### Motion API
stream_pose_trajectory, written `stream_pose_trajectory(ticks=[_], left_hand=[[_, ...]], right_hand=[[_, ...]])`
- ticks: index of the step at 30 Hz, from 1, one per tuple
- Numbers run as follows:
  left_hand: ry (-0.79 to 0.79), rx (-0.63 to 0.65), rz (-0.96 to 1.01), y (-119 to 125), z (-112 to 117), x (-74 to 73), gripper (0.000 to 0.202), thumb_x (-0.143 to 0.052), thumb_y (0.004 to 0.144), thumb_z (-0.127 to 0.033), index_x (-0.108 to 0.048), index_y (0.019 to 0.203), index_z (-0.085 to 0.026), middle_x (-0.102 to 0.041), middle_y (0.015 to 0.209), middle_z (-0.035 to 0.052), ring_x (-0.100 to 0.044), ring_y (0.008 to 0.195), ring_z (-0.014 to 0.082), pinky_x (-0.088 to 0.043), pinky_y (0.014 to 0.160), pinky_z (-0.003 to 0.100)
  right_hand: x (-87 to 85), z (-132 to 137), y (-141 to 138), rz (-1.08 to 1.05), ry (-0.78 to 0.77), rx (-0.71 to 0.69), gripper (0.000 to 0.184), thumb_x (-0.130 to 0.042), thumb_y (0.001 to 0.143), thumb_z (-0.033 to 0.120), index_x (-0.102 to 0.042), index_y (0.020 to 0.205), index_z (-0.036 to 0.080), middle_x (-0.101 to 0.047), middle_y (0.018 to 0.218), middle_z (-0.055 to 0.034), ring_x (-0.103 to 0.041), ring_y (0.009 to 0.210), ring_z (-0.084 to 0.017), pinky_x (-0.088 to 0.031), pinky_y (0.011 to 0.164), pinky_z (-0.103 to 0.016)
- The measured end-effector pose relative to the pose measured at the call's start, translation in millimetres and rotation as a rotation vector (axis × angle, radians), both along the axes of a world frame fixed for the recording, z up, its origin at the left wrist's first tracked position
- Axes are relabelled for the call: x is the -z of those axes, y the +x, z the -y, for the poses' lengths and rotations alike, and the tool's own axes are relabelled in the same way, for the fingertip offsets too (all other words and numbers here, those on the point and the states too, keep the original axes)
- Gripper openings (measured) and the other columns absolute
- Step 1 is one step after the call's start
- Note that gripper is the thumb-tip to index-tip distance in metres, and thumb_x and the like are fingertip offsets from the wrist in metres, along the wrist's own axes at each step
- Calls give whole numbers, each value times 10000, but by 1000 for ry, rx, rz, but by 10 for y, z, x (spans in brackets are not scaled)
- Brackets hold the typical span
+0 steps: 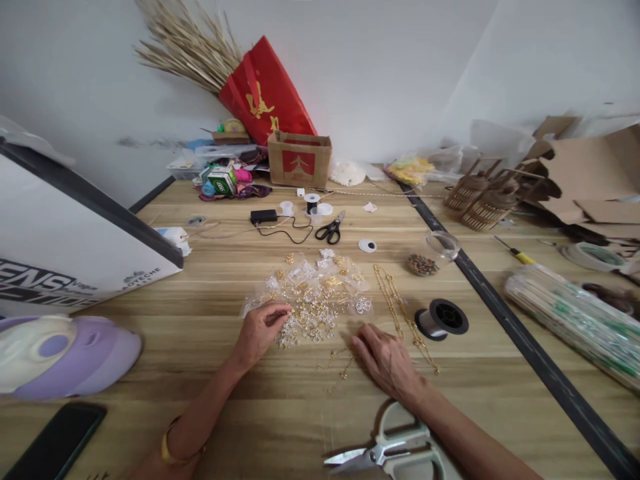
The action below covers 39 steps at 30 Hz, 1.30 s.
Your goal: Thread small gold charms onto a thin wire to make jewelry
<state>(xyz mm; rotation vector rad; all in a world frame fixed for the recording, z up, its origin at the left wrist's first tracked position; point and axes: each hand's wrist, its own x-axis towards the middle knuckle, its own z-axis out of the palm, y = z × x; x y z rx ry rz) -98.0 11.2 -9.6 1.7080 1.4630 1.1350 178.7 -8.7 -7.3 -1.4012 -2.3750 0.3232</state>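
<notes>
My left hand (263, 332) is at the left edge of a loose pile of clear and gold beads (313, 313). Its thumb and index finger are pinched together; whatever they hold is too small to make out. Palm down on the table, my right hand (386, 357) rests with its fingers lying loosely on the wood. Close to its fingertips are short pieces of thin gold chain with small beads (344, 373). A longer gold chain (395, 300) lies just beyond that hand. Small plastic bags (300, 273) with gold and white findings lie behind the pile.
Large scissors (373, 457) lie partly under my right forearm. A wire spool (443, 319) and a jar of brown beads (425, 263) stand to the right. Black-handled scissors (330, 230) lie farther back. At left are a white box (75, 247), a purple-and-white object (75, 357) and a phone (57, 440).
</notes>
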Motion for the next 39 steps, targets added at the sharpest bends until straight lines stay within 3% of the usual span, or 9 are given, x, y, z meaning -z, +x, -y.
stream_pose_trajectory(ticks=[6,11,16,24,30,33,39], left_hand=[[8,14,3,22,-1,-16,159,-581,766,-204,-698,858,-148,-709,903,71,-679,792,163,-577,735,271],[60,46,-43,33,-15,0,162,-559,773,-185,-698,848,-148,-707,873,73,-677,781,165,-575,716,268],[98,49,-90,36,-27,22,176,-543,778,-168,-701,854,-151,-710,870,75,-673,772,163,-568,707,265],[135,54,-112,32,-30,14,173,-544,769,-158,-702,840,-154,-720,853,76,-675,747,162,-563,674,256],[125,66,-106,21,-36,48,165,-546,777,-166,-699,840,-157,-719,857,73,-676,752,163,-563,675,254],[115,63,-115,23,-41,42,169,-551,776,-170,-700,854,-154,-719,858,71,-676,746,164,-559,674,253],[114,74,-109,29,-46,22,172,-552,774,-178,-704,848,-150,-718,837,72,-675,734,167,-553,661,254]], right_hand=[[-67,-53,55,-14,-28,17,200,-371,947,262,-533,861,183,-628,789,-31,-587,626,-139,-349,574,-234],[-231,-186,152,223,-3,86,215,-416,899,139,-557,1048,204,-603,1040,-71,-595,788,-157,-371,584,-228],[-313,-284,201,394,6,91,238,-391,915,124,-549,1069,211,-575,1123,-89,-549,952,-182,-394,613,-224],[-380,-329,61,531,23,26,290,-415,892,76,-531,1113,224,-568,1131,-99,-504,1010,-223,-418,628,-262],[-292,-205,86,539,56,33,335,-435,875,76,-501,1168,225,-542,1166,-108,-488,1033,-229,-435,670,-276],[-291,-179,115,525,41,41,268,-425,901,117,-538,1118,227,-553,1149,-103,-500,1020,-221,-430,669,-271],[-408,-399,71,483,45,16,203,-397,920,149,-568,1021,195,-567,1088,-101,-526,945,-203,-416,645,-263]])
